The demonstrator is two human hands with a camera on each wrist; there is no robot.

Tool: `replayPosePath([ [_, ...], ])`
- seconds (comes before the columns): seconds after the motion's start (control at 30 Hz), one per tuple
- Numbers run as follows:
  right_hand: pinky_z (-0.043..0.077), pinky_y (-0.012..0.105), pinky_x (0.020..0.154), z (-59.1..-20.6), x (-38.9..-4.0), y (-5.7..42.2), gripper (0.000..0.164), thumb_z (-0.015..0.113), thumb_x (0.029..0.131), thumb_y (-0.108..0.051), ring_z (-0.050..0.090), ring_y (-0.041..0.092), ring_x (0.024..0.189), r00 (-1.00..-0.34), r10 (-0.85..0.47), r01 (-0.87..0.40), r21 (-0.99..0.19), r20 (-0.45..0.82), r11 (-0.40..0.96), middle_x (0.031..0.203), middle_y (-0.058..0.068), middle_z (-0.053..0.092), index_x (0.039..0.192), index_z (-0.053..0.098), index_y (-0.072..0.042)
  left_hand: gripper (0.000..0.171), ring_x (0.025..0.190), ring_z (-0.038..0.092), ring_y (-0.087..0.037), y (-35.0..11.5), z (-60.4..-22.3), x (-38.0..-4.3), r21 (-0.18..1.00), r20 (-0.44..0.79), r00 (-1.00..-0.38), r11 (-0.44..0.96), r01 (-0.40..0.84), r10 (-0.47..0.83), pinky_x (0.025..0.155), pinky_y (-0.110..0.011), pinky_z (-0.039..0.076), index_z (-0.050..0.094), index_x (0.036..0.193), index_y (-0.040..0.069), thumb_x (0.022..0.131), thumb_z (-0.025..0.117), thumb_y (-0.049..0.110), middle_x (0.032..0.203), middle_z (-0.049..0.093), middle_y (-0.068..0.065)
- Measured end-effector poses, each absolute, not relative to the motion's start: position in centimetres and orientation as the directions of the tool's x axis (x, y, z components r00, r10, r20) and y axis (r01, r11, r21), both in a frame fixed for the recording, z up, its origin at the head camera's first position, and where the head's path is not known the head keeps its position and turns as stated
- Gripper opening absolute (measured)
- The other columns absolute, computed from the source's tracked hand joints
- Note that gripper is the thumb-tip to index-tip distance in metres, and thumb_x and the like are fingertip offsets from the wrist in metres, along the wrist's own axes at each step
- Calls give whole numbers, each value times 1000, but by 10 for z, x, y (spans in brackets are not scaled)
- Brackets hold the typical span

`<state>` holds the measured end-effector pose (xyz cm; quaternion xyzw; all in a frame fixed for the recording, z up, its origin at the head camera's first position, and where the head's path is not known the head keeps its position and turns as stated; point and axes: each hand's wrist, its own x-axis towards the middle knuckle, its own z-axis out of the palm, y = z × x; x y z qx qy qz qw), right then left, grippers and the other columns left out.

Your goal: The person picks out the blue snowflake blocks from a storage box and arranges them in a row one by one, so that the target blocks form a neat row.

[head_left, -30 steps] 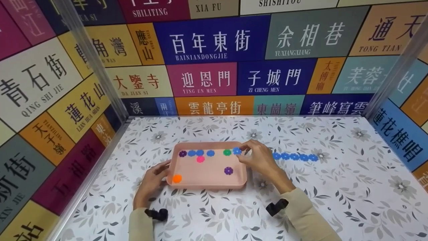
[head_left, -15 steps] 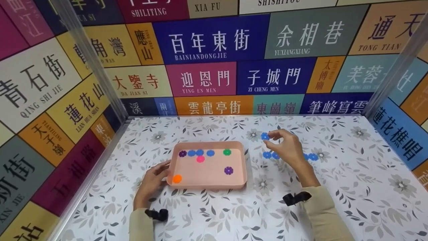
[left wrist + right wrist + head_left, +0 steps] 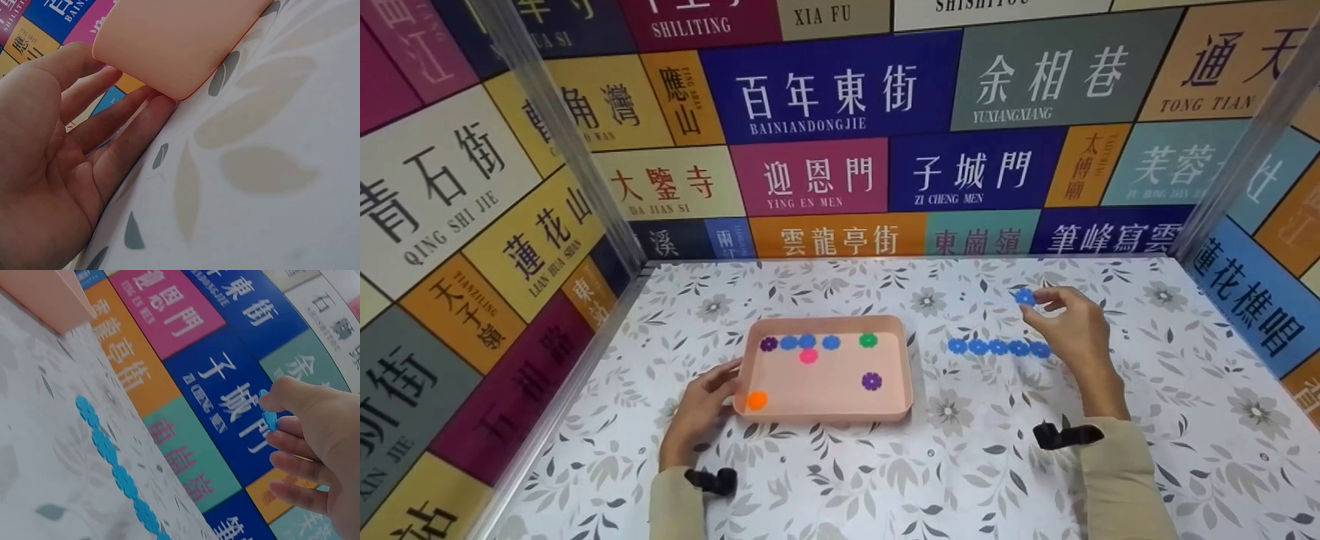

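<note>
Off the tray's right side, raised over the table (image 3: pixel 952 480), the right hand (image 3: pixel 1076 330) pinches one blue flower (image 3: pixel 1024 298) between thumb and fingertip, a narrow grip with the other fingers lying away from it. One second ago that flower was at the tray's right wall, beside the green flower (image 3: pixel 868 340); half a second later it was out over the table near the row's left end, and now it has travelled further right — so the tray (image 3: pixel 823 415) has one blue fewer near its right wall, and the piece is, I judge, in mid-carry and not yet set down. The row (image 3: pixel 998 347) of blue flowers lies below it in the head view, its right end partly hidden behind the hand. Left of all this, the left hand (image 3: pixel 706 401) has stayed put, its fingers resting lightly against the tray's left end rather than wrapped round it. As for direction, the held flower is a round disc, so its face shows no long axis; in the right wrist view it appears nearly edge-on, a thin, slightly slanted upright sliver, while the head camera sees more of its face. The row's long axis runs left to right — roughly in line with the tray's long sides.
</note>
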<state>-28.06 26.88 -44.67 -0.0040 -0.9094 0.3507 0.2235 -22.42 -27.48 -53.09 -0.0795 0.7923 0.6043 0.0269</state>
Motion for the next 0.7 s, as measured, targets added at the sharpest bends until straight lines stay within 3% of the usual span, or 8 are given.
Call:
replayPosePath([
  [0.17, 46, 39, 75, -453, -279, 292, 42, 70, 91, -36, 63, 33, 101, -922, 196, -69, -641, 334, 765, 113, 17, 70, 119, 68, -5, 44, 114, 66, -23, -275, -532, -224, 962, -109, -991, 242, -125, -77, 86, -35, 61, 59, 141, 20, 98, 65, 28, 141, 61, -13],
  [0.37, 46, 48, 81, -465, -278, 315, 50, 65, 93, -44, 60, 35, 103, -945, 237, 34, -657, 224, 754, 117, 20, 67, 124, 65, -6, 47, 110, 66, -21, -275, -532, -225, 958, -124, -988, 247, -143, -92, 86, -34, 61, 59, 141, 22, 96, 67, 35, 139, 62, -12],
  [0.7, 44, 44, 76, -485, -273, 339, 53, 66, 91, -49, 62, 36, 100, -959, 256, 119, -651, 120, 750, 116, 22, 67, 122, 64, -6, 46, 117, 64, -24, -274, -530, -224, 949, -137, -986, 273, -157, -92, 90, -37, 60, 58, 141, 25, 97, 65, 34, 144, 59, -10],
])
